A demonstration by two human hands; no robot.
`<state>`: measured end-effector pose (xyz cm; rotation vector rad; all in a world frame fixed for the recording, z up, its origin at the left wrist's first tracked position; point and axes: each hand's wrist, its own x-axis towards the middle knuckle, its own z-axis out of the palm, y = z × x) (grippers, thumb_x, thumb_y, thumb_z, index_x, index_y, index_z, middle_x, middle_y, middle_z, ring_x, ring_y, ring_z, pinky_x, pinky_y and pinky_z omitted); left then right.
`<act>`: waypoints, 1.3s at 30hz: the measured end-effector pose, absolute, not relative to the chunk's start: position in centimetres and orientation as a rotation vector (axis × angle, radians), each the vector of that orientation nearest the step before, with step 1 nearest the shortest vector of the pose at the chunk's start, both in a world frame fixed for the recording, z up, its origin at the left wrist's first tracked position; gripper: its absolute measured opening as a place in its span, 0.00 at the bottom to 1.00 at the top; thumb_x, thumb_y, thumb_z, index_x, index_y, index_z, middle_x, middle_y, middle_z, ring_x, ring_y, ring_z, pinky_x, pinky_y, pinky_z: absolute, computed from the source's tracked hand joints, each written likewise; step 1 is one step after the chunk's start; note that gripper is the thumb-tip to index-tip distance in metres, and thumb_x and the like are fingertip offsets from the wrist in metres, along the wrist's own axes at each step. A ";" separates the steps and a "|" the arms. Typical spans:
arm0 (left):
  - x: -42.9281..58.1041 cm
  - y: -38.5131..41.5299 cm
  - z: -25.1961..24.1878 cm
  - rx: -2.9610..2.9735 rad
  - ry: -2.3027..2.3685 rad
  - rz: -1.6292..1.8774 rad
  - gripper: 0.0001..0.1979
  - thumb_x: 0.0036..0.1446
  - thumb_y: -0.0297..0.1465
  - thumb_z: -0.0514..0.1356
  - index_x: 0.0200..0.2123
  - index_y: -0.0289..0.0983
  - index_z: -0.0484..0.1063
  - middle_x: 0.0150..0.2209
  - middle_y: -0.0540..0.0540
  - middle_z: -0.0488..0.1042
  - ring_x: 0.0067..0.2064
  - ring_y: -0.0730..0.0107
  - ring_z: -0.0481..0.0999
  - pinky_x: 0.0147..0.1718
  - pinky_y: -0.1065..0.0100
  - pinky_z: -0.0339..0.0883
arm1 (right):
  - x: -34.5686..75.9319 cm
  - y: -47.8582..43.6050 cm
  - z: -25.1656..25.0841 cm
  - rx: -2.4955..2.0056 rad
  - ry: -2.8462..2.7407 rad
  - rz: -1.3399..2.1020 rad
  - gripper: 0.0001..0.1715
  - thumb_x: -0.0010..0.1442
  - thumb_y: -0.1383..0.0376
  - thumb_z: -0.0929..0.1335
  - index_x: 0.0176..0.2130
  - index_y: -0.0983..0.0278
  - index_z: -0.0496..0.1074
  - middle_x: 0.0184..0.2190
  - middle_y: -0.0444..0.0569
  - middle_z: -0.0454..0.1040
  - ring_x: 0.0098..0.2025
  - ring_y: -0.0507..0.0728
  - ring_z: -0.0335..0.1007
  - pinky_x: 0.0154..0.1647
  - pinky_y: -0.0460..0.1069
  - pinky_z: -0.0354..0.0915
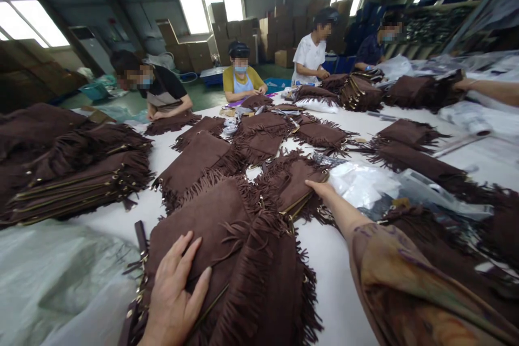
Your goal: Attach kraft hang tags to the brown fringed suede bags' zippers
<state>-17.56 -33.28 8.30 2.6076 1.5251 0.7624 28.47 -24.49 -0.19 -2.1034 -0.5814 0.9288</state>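
Observation:
My left hand [175, 286] lies with its fingers spread on a dark brown fringed bag [198, 213] close to me. That bag rests on other brown bags, with long fringe hanging over its right side and metal rings at its left edge. Farther forward, my right hand [321, 190] grips the right edge of another brown fringed bag [294, 186]. The thumb is on top, and the other fingers are mostly hidden. This second bag has a gold zip along its near side and touches the pile around it.
Stacked brown bags [77, 184] stand at the left, above a plastic sheet [60, 275]. Clear plastic bags [363, 184] lie right of my right hand. Several co-workers stand around the white table [324, 265]; one co-worker's arm [490, 89] reaches in from the right.

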 end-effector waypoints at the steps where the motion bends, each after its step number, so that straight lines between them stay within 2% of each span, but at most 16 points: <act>1: -17.5 -33.3 8.4 2.607 1.528 0.764 0.27 0.60 0.38 0.57 0.62 0.42 0.59 0.65 0.41 0.59 0.64 0.49 0.60 0.61 0.47 0.57 | 28.3 -24.2 -0.1 -2.067 -0.555 1.016 0.25 0.55 0.53 0.72 0.44 0.70 0.73 0.40 0.56 0.77 0.42 0.59 0.74 0.45 0.56 0.71; 4: -17.5 -33.6 8.6 2.606 1.530 0.764 0.27 0.60 0.37 0.57 0.62 0.42 0.59 0.65 0.40 0.59 0.64 0.50 0.60 0.61 0.47 0.58 | 27.0 -23.6 0.7 -1.967 -0.509 1.205 0.17 0.63 0.55 0.67 0.39 0.68 0.73 0.33 0.48 0.77 0.33 0.53 0.75 0.37 0.53 0.73; 9: -17.2 -33.8 9.1 2.640 1.537 0.761 0.26 0.60 0.37 0.57 0.62 0.41 0.60 0.64 0.39 0.60 0.64 0.50 0.60 0.60 0.47 0.59 | 23.9 -23.4 4.9 -1.752 -0.546 1.141 0.12 0.64 0.61 0.67 0.39 0.69 0.73 0.32 0.47 0.77 0.31 0.52 0.75 0.35 0.50 0.73; 11: -17.1 -33.9 9.3 2.668 1.535 0.758 0.26 0.60 0.37 0.57 0.61 0.40 0.60 0.63 0.38 0.61 0.64 0.49 0.61 0.60 0.46 0.60 | 23.1 -23.5 8.1 -1.662 -0.607 1.030 0.11 0.59 0.65 0.69 0.41 0.70 0.73 0.32 0.49 0.78 0.32 0.53 0.76 0.37 0.51 0.74; 13: -16.9 -34.1 9.6 2.682 1.536 0.761 0.25 0.60 0.37 0.58 0.60 0.38 0.62 0.62 0.36 0.63 0.63 0.48 0.62 0.59 0.45 0.61 | 22.6 -23.8 12.4 -1.573 -0.702 0.905 0.15 0.53 0.68 0.71 0.42 0.72 0.74 0.33 0.51 0.80 0.36 0.56 0.76 0.41 0.52 0.74; 17: -16.8 -37.0 11.4 2.592 1.487 0.837 0.19 0.61 0.36 0.57 0.54 0.37 0.67 0.57 0.37 0.69 0.58 0.52 0.68 0.57 0.48 0.65 | 21.0 -25.9 22.9 -1.423 -0.995 0.708 0.22 0.44 0.65 0.74 0.41 0.69 0.77 0.37 0.47 0.81 0.44 0.60 0.75 0.50 0.53 0.70; 19: -16.7 -40.1 13.2 2.488 1.458 0.838 0.16 0.62 0.35 0.57 0.52 0.38 0.68 0.53 0.39 0.72 0.55 0.57 0.72 0.55 0.54 0.68 | 18.6 -28.3 27.2 -1.422 -1.332 0.534 0.19 0.46 0.62 0.73 0.39 0.68 0.78 0.36 0.48 0.80 0.43 0.61 0.75 0.50 0.54 0.69; 21: -16.4 -43.9 15.2 2.378 1.439 0.755 0.15 0.63 0.34 0.56 0.52 0.40 0.68 0.50 0.42 0.74 0.52 0.62 0.74 0.53 0.60 0.69 | 14.8 -31.3 29.0 -1.457 -1.692 0.280 0.17 0.50 0.61 0.70 0.39 0.67 0.77 0.38 0.51 0.79 0.42 0.62 0.75 0.48 0.55 0.69; 23: -16.0 -47.7 17.2 2.283 1.397 0.587 0.13 0.63 0.33 0.55 0.50 0.41 0.70 0.47 0.44 0.76 0.49 0.65 0.75 0.50 0.64 0.70 | 10.2 -34.6 27.7 -1.416 -2.008 0.125 0.22 0.51 0.63 0.69 0.46 0.67 0.73 0.46 0.56 0.76 0.47 0.63 0.73 0.51 0.56 0.68; 26: -15.7 -52.2 19.1 2.200 1.241 0.243 0.11 0.60 0.31 0.58 0.46 0.43 0.73 0.41 0.47 0.78 0.42 0.66 0.77 0.43 0.68 0.70 | 3.8 -39.0 21.4 -1.354 -2.421 0.189 0.31 0.49 0.70 0.68 0.54 0.71 0.67 0.55 0.63 0.70 0.56 0.67 0.67 0.55 0.59 0.65; 28: -16.2 -54.2 19.6 2.170 1.170 0.080 0.09 0.56 0.30 0.61 0.42 0.42 0.75 0.38 0.48 0.79 0.39 0.66 0.77 0.40 0.69 0.70 | 1.4 -40.9 17.0 -1.249 -2.606 0.270 0.44 0.46 0.71 0.69 0.61 0.75 0.60 0.64 0.69 0.58 0.65 0.72 0.53 0.63 0.65 0.56; 30: -17.3 -55.6 19.7 2.135 1.200 0.061 0.08 0.56 0.31 0.61 0.40 0.41 0.76 0.37 0.48 0.79 0.38 0.66 0.77 0.39 0.70 0.69 | 1.4 -41.7 14.3 -1.120 -2.588 0.366 0.47 0.47 0.70 0.70 0.64 0.72 0.57 0.67 0.65 0.52 0.69 0.72 0.42 0.67 0.67 0.46; 31: -18.0 -56.2 19.7 2.109 1.244 0.097 0.08 0.57 0.31 0.60 0.40 0.41 0.76 0.38 0.47 0.79 0.38 0.65 0.76 0.39 0.70 0.68 | 2.2 -41.8 13.8 -1.042 -2.543 0.434 0.44 0.49 0.68 0.70 0.64 0.69 0.58 0.68 0.62 0.52 0.69 0.70 0.43 0.68 0.66 0.46; 34: -20.1 -57.7 19.2 1.991 1.401 0.290 0.10 0.60 0.32 0.57 0.42 0.41 0.76 0.39 0.46 0.79 0.41 0.65 0.76 0.42 0.68 0.68 | 6.2 -41.3 14.6 -1.069 -2.218 0.546 0.27 0.58 0.62 0.66 0.56 0.63 0.68 0.62 0.56 0.64 0.63 0.62 0.58 0.65 0.57 0.55; 36: -21.0 -58.3 18.7 1.888 1.483 0.426 0.11 0.61 0.33 0.56 0.43 0.41 0.77 0.40 0.46 0.79 0.42 0.64 0.77 0.44 0.66 0.68 | 8.6 -41.4 15.3 -1.326 -1.979 0.526 0.17 0.60 0.61 0.64 0.46 0.64 0.74 0.50 0.56 0.73 0.54 0.62 0.67 0.59 0.57 0.60; 39: -21.3 -58.0 17.6 1.652 1.536 0.619 0.12 0.60 0.36 0.58 0.44 0.40 0.77 0.41 0.45 0.80 0.42 0.62 0.77 0.45 0.64 0.69 | 10.0 -42.9 14.3 -1.554 -1.880 0.556 0.14 0.59 0.58 0.64 0.35 0.63 0.76 0.35 0.54 0.77 0.41 0.63 0.72 0.50 0.58 0.65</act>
